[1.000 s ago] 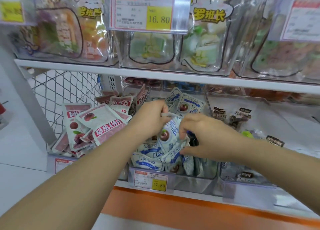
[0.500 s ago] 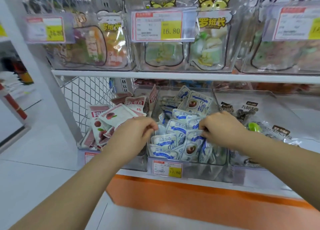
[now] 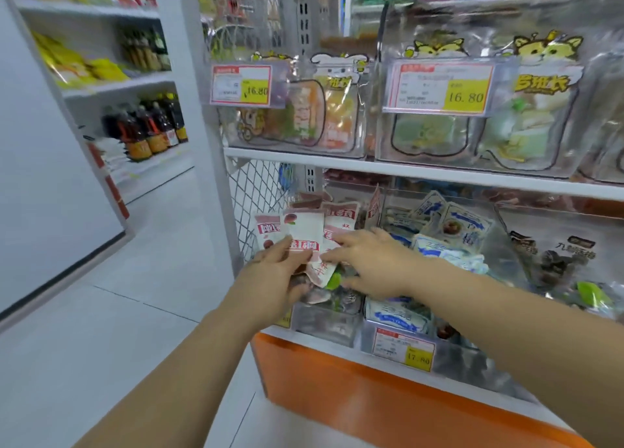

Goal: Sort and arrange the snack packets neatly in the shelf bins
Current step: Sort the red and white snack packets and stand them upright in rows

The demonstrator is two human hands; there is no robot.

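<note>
In the head view, a pink-and-white packet [image 3: 305, 233] is being pinched by the left hand [image 3: 270, 280], thumb on top and fingers curled beneath, over the leftmost clear bin [image 3: 324, 324] on the lower shelf. Neighbouring pink packets [image 3: 339, 216] are being touched by the right hand [image 3: 371, 262], fingers straight and spread. Blue-and-white packets [image 3: 454, 231] are being held in the middle bin [image 3: 456, 356] just beside.

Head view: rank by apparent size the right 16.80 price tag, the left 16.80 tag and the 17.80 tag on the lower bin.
1. Right 16.80 tag, clearly largest.
2. Left 16.80 tag and 17.80 tag look about alike; nearness differs, so unranked.
</note>
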